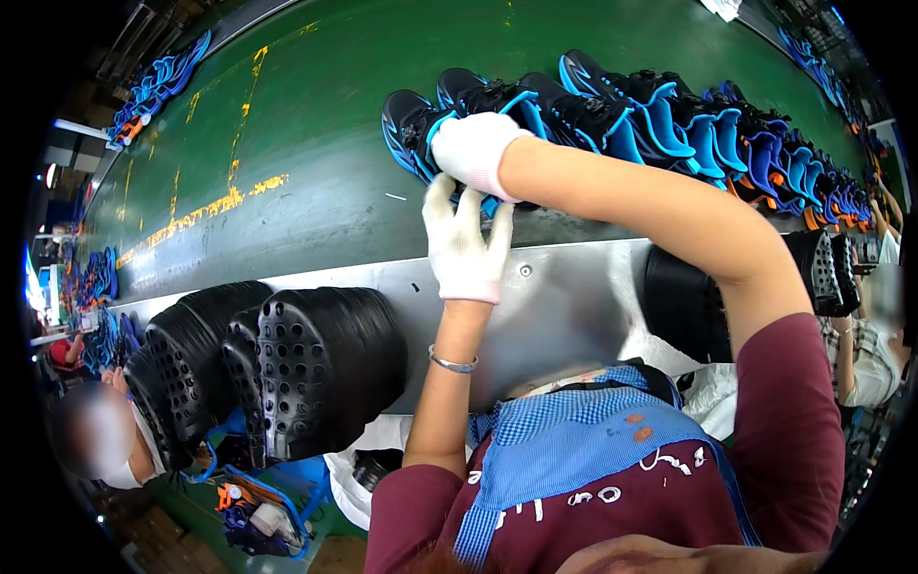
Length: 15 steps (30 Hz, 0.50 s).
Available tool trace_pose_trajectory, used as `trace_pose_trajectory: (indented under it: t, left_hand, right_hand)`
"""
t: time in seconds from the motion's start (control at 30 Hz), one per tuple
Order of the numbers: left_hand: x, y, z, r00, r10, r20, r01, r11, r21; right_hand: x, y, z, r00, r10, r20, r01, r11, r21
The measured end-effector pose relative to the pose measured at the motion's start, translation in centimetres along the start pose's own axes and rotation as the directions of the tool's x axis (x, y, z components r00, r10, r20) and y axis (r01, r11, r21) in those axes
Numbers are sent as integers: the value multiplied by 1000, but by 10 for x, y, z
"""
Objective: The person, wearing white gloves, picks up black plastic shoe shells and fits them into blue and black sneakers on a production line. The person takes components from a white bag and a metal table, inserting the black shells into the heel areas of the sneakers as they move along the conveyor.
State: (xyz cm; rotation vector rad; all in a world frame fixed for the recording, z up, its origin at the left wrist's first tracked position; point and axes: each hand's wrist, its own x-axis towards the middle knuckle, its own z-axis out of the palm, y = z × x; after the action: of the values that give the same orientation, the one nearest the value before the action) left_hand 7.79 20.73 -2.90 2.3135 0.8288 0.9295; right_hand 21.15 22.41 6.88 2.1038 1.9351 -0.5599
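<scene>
Flanking spread left fingers (468, 215) and right hand (475, 151) (fingertips hidden, state untellable): shoes (579, 117), black perforated stacks (339, 349).

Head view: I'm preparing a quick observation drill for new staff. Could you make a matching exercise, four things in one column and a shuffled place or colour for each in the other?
Column one:
1. Gloves
2. Bracelet
3. Apron
4. Shoe nearest the gloves

Column two:
A. Black and bright blue, on the green table
B. Checked blue, over the maroon shirt
C. Silver, around the left forearm
D. White

Pairs: 1-D, 2-C, 3-B, 4-A.
</scene>
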Motion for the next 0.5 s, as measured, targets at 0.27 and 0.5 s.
trace_pose_trajectory:
  t: [0.27, 0.5]
  left_hand:
    - [-12, -26, 13, 979, -204, -6, 203, 979, -32]
    - [-7, -24, 10, 978, -205, 39, 205, 979, 17]
  right_hand:
    - [49, -6, 16, 997, 31, -74, -35, 998, -53]
    - [42, 0, 16, 968, 111, -224, -105, 994, 41]
